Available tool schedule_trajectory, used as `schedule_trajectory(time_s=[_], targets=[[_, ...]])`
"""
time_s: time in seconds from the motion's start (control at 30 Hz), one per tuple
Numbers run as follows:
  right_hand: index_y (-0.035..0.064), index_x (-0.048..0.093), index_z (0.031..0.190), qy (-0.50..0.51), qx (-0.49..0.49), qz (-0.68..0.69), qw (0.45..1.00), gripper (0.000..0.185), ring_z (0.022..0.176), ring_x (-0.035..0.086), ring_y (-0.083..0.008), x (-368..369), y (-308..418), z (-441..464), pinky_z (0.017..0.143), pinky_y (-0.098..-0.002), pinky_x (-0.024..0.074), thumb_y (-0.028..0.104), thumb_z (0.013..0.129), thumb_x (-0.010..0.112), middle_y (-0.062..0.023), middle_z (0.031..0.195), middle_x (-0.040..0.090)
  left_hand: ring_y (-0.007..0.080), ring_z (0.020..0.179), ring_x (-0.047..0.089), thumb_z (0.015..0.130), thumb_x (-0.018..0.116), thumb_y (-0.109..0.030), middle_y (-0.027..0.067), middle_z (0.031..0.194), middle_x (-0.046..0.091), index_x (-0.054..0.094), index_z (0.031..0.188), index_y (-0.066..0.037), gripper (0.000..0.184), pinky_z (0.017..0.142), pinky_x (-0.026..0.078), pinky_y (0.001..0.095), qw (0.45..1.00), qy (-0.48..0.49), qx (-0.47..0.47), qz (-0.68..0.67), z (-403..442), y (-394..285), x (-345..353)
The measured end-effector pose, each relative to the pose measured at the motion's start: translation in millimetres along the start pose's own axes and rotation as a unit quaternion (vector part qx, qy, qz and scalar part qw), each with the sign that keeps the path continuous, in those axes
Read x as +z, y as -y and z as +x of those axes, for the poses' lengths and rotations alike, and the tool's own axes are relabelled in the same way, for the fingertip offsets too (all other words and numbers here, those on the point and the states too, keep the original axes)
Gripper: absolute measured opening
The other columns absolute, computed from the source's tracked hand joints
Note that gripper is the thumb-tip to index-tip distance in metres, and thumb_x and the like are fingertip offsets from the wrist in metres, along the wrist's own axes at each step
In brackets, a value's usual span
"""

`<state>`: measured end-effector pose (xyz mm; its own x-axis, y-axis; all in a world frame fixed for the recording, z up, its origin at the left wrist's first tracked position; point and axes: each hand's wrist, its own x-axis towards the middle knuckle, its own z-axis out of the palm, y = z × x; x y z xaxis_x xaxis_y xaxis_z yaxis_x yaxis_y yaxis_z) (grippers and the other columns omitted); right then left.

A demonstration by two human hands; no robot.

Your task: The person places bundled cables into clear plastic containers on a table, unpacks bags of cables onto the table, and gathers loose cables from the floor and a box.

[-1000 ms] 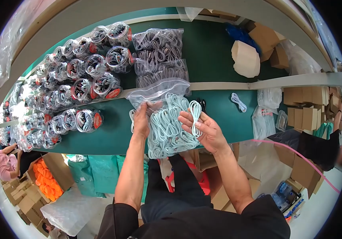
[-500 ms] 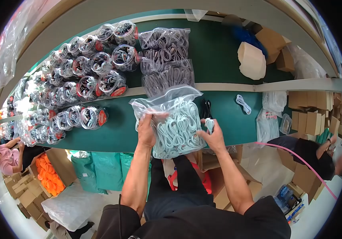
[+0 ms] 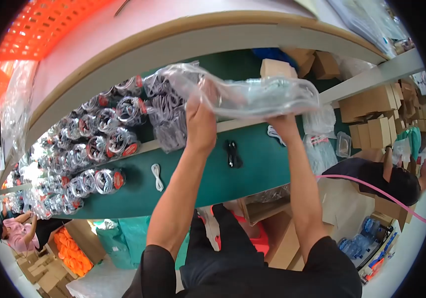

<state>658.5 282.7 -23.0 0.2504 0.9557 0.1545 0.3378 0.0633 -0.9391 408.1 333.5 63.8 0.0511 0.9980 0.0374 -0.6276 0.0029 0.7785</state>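
Note:
Both my hands hold up a clear plastic bag (image 3: 267, 99) of pale coiled cables, blurred by motion, above the back rail of the green table. My left hand (image 3: 201, 121) is closed on the bag's left part. My right hand (image 3: 285, 126) grips its lower right edge, the fingers partly hidden behind the plastic. Below, between my forearms, lies a black coiled cable (image 3: 232, 155). A white coiled cable (image 3: 157, 177) rests left of my left forearm. Another white cable (image 3: 274, 133) shows beside my right hand, partly covered.
Rows of clear round tubs (image 3: 107, 181) with cables fill the table's left side. Bags of grey cables (image 3: 170, 131) lie behind the rail (image 3: 252, 122). A shelf edge (image 3: 213, 30) arches overhead. Cardboard boxes (image 3: 372, 102) stand right. Co-workers (image 3: 21, 233) sit at left and right.
The bag has gone up and away from me, lifted by both hands, and tilted. The small pale cable has left my right hand; a white cable now lies on the table at left.

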Motion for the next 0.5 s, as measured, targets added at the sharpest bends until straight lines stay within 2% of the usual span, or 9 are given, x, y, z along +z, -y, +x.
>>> schedule_trajectory(time_s=[0.03, 0.1, 0.13, 0.17, 0.23, 0.3, 0.4, 0.47, 0.5], targets=[[0.0046, 0.073, 0.122, -0.014, -0.127, -0.071, 0.989, 0.046, 0.106, 0.071, -0.0204, -4.1, -31.4, 40.9, 0.092, -0.0389, 0.0582, 0.008, 0.082, 0.094, -0.0043, 0.114, 0.076, 0.0133, 0.107, 0.065, 0.116, 0.055, -0.020, 0.0032, 0.117, 0.069, 0.069, 0.123, -0.002, 0.023, 0.098, 0.053, 0.0346, 1.000, 0.007, 0.004, -0.001, 16.0, 5.2, 8.2], [0.0028, 0.073, 0.121, 0.029, -0.061, 0.006, 0.998, 0.045, 0.092, 0.072, -0.0218, -11.8, 8.2, 71.1, 0.085, -0.0371, 0.0578, 0.016, 0.083, 0.095, -0.0066, 0.104, 0.077, 0.0168, 0.102, 0.068, 0.114, 0.055, -0.013, 0.0058, 0.113, 0.071, 0.069, 0.119, 0.001, 0.021, 0.097, 0.055, 0.0364, 0.995, -0.037, -0.008, 0.097, 48.4, 8.7, 16.5], [0.0017, 0.074, 0.119, -0.010, -0.107, -0.043, 0.993, 0.047, 0.085, 0.070, -0.0172, -11.4, 28.1, 78.6, 0.083, -0.0344, 0.0566, 0.021, 0.083, 0.096, -0.0054, 0.094, 0.077, 0.0168, 0.102, 0.068, 0.114, 0.055, -0.013, 0.0058, 0.113, 0.071, 0.069, 0.119, 0.001, 0.021, 0.097, 0.055, 0.0364, 0.994, -0.032, -0.005, 0.100, 64.1, 3.7, 19.6], [0.0016, 0.075, 0.116, 0.004, -0.096, -0.079, 0.992, 0.045, 0.085, 0.070, -0.0161, -17.5, 41.5, 77.0, 0.082, -0.0341, 0.0562, 0.025, 0.084, 0.095, -0.0053, 0.092, 0.077, 0.0223, 0.112, 0.068, 0.115, 0.053, -0.017, 0.0098, 0.122, 0.071, 0.066, 0.127, 0.000, 0.025, 0.099, 0.056, 0.0399, 0.984, 0.001, -0.008, 0.176, 76.3, -5.7, 21.5], [0.0016, 0.076, 0.114, 0.021, -0.080, -0.119, 0.989, 0.043, 0.084, 0.070, -0.0150, -27.6, 42.5, 70.0, 0.081, -0.0337, 0.0557, 0.029, 0.085, 0.094, -0.0052, 0.089, 0.077, 0.0271, 0.116, 0.069, 0.116, 0.051, -0.019, 0.0124, 0.125, 0.071, 0.063, 0.133, -0.001, 0.028, 0.099, 0.058, 0.0431, 0.986, 0.022, -0.037, 0.164, 107.0, 15.8, 7.1], [0.0013, 0.079, 0.110, 0.037, 0.093, -0.078, 0.992, 0.046, 0.085, 0.071, -0.0162, -28.0, 17.8, 64.8, 0.080, -0.0346, 0.0551, 0.040, 0.089, 0.090, -0.0068, 0.090, 0.079, 0.0300, 0.117, 0.070, 0.116, 0.050, -0.020, 0.0139, 0.127, 0.071, 0.060, 0.137, -0.002, 0.030, 0.101, 0.058, 0.0451, 0.993, -0.010, -0.099, 0.068, 133.2, 44.3, -8.0], [-0.0001, 0.081, 0.107, 0.006, 0.164, 0.002, 0.987, 0.053, 0.086, 0.071, -0.0171, -15.8, -55.1, 65.9, 0.082, -0.0362, 0.0555, 0.050, 0.091, 0.085, -0.0088, 0.095, 0.080, 0.0306, 0.118, 0.070, 0.116, 0.050, -0.020, 0.0148, 0.129, 0.071, 0.060, 0.137, -0.002, 0.029, 0.105, 0.059, 0.0458, 0.980, -0.057, -0.184, -0.040, 161.6, 93.0, -33.7], [-0.0011, 0.082, 0.108, -0.004, 0.155, -0.010, 0.988, 0.058, 0.091, 0.074, -0.0200, -6.2, -58.8, 75.1, 0.084, -0.0371, 0.0561, 0.054, 0.090, 0.085, -0.0111, 0.097, 0.081, 0.0305, 0.122, 0.068, 0.115, 0.053, -0.021, 0.0148, 0.130, 0.070, 0.061, 0.136, -0.003, 0.029, 0.105, 0.059, 0.0483, 0.979, -0.093, -0.180, 0.007, 174.8, 119.7, -42.8], [-0.0010, 0.082, 0.107, 0.013, 0.179, -0.073, 0.981, 0.060, 0.095, 0.076, -0.0250, -1.5, -64.3, 85.1, 0.086, -0.0372, 0.0562, 0.057, 0.090, 0.084, -0.0134, 0.099, 0.082, 0.0292, 0.127, 0.065, 0.112, 0.061, -0.029, 0.0150, 0.131, 0.069, 0.062, 0.133, -0.001, 0.035, 0.105, 0.057, 0.0497, 0.976, -0.097, -0.194, 0.028, 191.6, 145.8, -67.1]])
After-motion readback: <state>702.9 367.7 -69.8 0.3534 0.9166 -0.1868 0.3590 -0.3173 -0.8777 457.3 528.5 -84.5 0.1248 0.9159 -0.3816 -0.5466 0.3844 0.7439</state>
